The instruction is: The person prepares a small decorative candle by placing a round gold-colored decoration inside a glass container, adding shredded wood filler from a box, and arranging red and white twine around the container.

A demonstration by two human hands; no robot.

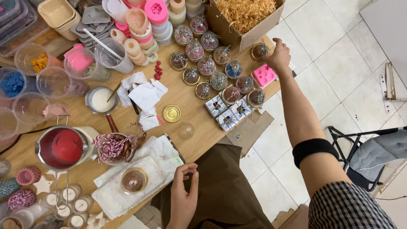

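Note:
My right hand (278,55) reaches far across the wooden table (186,99) and is closed on a small round domed candle with a twine bow (258,51), next to a pink silicone mould (264,75). Several similar domed candles (206,64) stand in rows just left of it, with small wrapped gift boxes (227,111) in front. My left hand (183,199) hovers at the near table edge with its fingers loosely curled and nothing visible in it. Another domed candle (134,180) sits on a white cloth (127,186) left of it. A gold lid (171,113) and a clear dome (186,130) lie loose.
A cardboard box of straw filling (243,17) stands at the far edge. A metal pitcher of red wax (63,146), red-white twine (111,146), a pot of white wax (101,99), plastic cups (53,82), stacked moulds (142,25) and tealights (72,208) crowd the left. A chair (369,154) stands right.

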